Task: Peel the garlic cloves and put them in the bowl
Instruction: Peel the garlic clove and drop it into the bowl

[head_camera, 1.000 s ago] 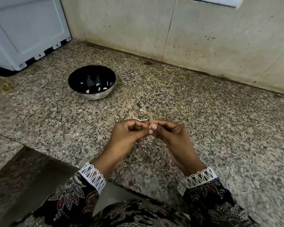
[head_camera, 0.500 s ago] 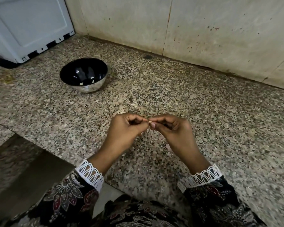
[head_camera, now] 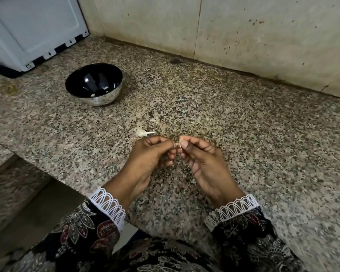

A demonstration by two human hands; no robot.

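Your left hand (head_camera: pixel 151 154) and right hand (head_camera: pixel 202 160) both pinch one garlic clove (head_camera: pixel 180 143), fingertips meeting to strip skin | bowl (head_camera: pixel 94 84) well apart on counter (head_camera: pixel 243 124)

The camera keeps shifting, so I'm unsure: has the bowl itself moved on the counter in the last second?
No. The bowl sits in the same spot near the white appliance's corner.

Dark floral-print sleeves (head_camera: pixel 82 230) in red, grey and cream, with white looped lace cuffs (head_camera: pixel 108 205) at both wrists
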